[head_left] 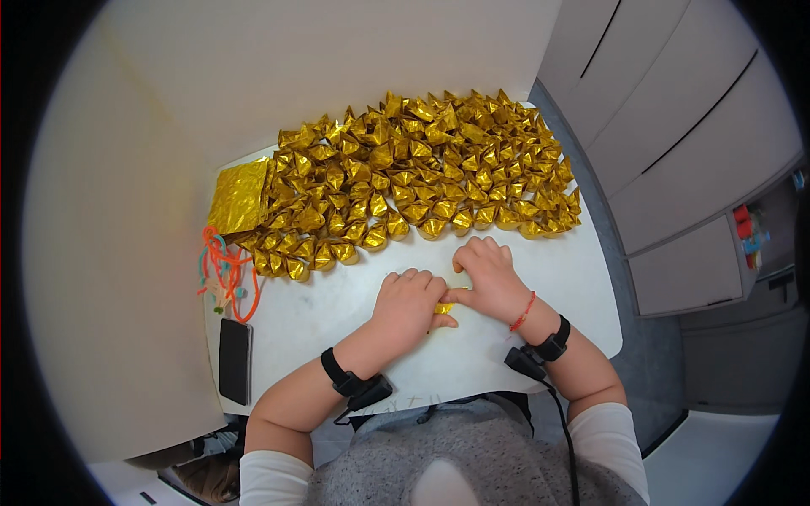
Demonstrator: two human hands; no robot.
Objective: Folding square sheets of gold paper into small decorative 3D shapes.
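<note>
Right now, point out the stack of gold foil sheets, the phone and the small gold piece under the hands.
stack of gold foil sheets (240,197), head view, middle of the top sheet.
phone (234,360), head view, centre of its dark face.
small gold piece (444,309), head view, the bit showing between both hands.

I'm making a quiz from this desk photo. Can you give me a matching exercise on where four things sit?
Things:
1. Stack of flat gold foil sheets
2. Black phone
3. Orange and teal cords
4. Small gold paper piece

Places:
A. Under both hands
B. Near left corner of the white table
C. Left edge, between sheets and phone
D. Left of the folded gold ingots

Pairs: 1-D, 2-B, 3-C, 4-A
</note>
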